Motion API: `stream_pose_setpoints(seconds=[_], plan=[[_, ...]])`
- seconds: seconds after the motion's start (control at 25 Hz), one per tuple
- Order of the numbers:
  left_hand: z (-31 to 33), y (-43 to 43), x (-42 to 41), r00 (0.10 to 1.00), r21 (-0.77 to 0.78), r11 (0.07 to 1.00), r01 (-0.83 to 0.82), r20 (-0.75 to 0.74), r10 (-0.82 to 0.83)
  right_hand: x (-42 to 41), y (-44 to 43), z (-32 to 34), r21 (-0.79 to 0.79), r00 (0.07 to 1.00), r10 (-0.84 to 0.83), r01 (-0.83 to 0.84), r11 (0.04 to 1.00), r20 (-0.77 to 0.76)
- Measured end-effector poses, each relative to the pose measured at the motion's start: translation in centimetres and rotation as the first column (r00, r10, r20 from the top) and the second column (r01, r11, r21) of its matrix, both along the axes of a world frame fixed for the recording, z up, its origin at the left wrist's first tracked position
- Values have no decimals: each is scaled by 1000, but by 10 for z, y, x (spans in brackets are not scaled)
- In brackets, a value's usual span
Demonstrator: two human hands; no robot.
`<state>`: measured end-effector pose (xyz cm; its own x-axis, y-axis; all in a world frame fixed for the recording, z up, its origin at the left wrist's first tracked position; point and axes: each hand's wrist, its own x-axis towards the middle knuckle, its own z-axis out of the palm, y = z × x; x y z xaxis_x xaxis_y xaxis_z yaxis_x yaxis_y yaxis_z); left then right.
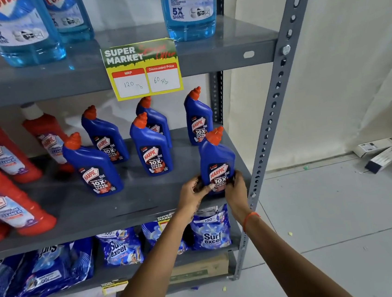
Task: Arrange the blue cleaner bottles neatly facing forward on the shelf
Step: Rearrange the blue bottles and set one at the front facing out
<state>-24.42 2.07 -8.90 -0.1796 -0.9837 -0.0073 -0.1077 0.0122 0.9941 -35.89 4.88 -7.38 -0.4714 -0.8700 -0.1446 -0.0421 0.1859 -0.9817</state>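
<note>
Several blue cleaner bottles with orange caps stand on the grey middle shelf (95,214), labels facing me. One blue bottle (216,156) stands at the shelf's front right corner. My left hand (192,192) grips its base from the left and my right hand (236,188) grips it from the right. Behind it stands another blue bottle (197,116). Two more (151,148) (154,118) stand in the middle, one behind the other. Two others (93,166) (105,136) stand further left.
Red cleaner bottles (10,209) fill the shelf's left part. Light-blue bottles (189,6) stand on the upper shelf, above a yellow price tag (143,69). Detergent bags (211,231) lie on the lower shelf. The perforated upright (274,96) borders the right side. Boxes (384,155) lie on the floor.
</note>
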Motion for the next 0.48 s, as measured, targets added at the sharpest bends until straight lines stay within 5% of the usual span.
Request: stream_pose_setpoints(seconds=[0.16, 0.28, 0.4, 0.48], plan=[[14, 5, 12, 1000, 7, 1000, -15, -24, 15, 27, 6, 16, -136, 956, -224, 200, 970, -188], [30, 6, 35, 902, 106, 993, -59, -420, 98, 63, 17, 36, -403, 895, -402, 302, 864, -192], [40, -2, 67, 794, 82, 986, -142, -585, 163, 103, 14, 54, -643, 834, -453, 164, 748, -315], [46, -12, 88, 780, 55, 978, -199, -596, 192, 123, -1, 58, -660, 769, -424, 4, 752, -479]])
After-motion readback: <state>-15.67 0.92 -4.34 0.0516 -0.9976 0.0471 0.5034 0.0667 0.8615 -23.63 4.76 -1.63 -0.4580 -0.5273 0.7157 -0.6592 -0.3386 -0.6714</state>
